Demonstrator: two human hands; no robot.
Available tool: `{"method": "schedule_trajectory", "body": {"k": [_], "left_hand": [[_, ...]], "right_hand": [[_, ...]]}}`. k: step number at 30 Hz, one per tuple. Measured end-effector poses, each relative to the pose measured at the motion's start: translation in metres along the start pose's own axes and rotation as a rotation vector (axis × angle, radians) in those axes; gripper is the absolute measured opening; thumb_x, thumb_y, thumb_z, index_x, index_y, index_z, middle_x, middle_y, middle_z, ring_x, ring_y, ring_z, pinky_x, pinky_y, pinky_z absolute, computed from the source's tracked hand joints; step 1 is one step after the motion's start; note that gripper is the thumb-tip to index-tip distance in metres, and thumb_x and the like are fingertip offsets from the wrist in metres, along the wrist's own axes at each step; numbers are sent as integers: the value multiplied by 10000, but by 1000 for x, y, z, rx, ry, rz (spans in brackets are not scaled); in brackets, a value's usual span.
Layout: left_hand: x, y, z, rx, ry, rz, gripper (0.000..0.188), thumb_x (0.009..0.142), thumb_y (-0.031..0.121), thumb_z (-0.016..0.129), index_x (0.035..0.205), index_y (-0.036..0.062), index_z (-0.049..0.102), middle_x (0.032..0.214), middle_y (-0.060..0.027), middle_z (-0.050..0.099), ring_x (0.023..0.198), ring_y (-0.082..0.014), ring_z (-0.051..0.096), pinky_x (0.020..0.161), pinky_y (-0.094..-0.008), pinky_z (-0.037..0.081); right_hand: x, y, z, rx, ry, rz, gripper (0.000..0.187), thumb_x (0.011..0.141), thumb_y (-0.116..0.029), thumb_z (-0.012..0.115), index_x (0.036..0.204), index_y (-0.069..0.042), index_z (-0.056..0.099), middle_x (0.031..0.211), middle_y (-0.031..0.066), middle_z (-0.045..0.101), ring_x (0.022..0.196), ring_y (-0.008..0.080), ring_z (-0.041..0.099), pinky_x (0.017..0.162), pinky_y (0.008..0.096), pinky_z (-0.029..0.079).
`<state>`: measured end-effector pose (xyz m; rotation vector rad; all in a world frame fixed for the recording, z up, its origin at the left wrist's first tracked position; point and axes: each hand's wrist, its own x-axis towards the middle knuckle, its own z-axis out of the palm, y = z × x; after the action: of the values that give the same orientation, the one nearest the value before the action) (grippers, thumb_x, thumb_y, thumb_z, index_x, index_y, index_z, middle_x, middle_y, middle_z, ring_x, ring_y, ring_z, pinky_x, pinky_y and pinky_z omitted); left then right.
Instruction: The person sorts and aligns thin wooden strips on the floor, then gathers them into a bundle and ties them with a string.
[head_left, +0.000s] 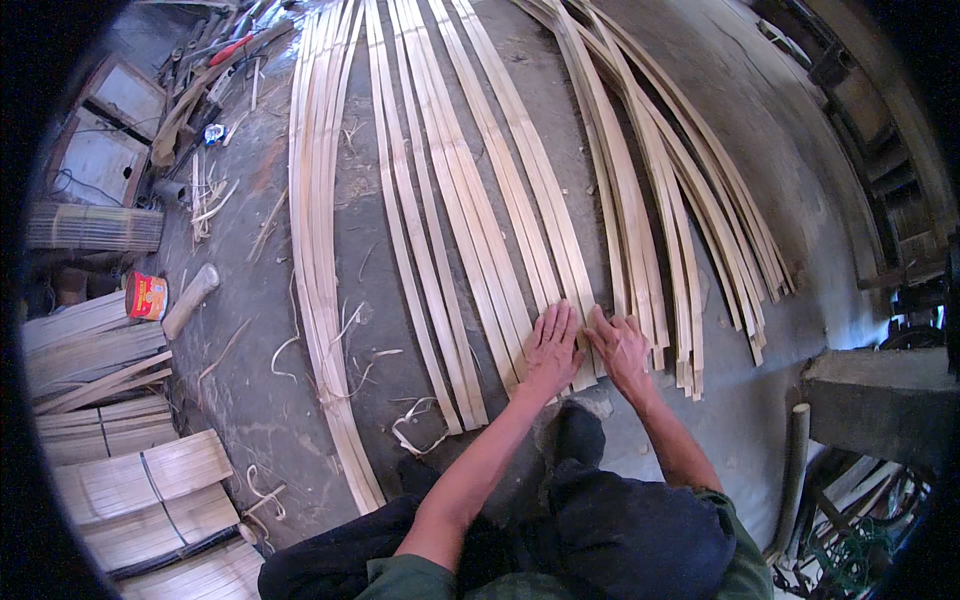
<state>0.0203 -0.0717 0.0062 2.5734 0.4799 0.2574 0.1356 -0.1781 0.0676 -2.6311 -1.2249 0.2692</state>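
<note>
Long pale bamboo strips [455, 170] lie lengthwise on the grey floor in several narrow groups. My left hand [553, 345] rests flat near the close ends of a middle group, fingers stretched forward. Just beside it, my right hand [622, 350] has bent fingers at the edge of a bamboo strip [572, 265]; its thumb side almost meets the left hand. The undersides of the right fingers are hidden. Right of my hands, more bamboo strips [690, 190] fan out and partly overlap.
Tied bundles of split bamboo [165, 480] are stacked at the left. A red-labelled tin [146, 296] stands by a short wooden club [191, 301]. Thin shavings [420, 425] litter the floor. A concrete block [875, 395] and a leaning pole [795, 475] are at the right.
</note>
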Motion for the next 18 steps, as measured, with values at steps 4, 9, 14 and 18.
{"method": "schedule_trajectory", "body": {"k": [4,9,14,18], "left_hand": [[3,3,-7,-39,-59,-21,738,869,281,617,1483,23,300,1577,-145,223,1470,-298,179,1199,-421,129],[8,-15,-24,-257,339,-203,559,856,195,637,1358,16,470,1395,-189,428,1293,-361,419,1072,-450,348],[15,-81,-75,98,771,-616,499,788,149,668,1248,37,510,1211,-173,491,1108,-359,489,937,-487,387],[-3,-140,-100,105,642,-936,575,807,201,644,1325,60,437,1223,-190,514,1141,-375,499,959,-513,382]], "right_hand": [[-6,8,21,-54,113,-51,513,895,-393,619,1318,-112,550,910,123,618,864,312,598,664,447,511],[-13,-23,22,134,259,-101,436,922,-234,612,1333,-108,540,857,124,607,787,317,597,637,434,494],[-33,-96,55,897,84,-128,279,940,-126,607,1212,-69,637,744,136,562,632,200,565,578,339,472],[-46,-139,75,993,-226,-90,303,927,-95,610,1227,-53,619,732,119,559,632,222,553,596,348,462]]}}
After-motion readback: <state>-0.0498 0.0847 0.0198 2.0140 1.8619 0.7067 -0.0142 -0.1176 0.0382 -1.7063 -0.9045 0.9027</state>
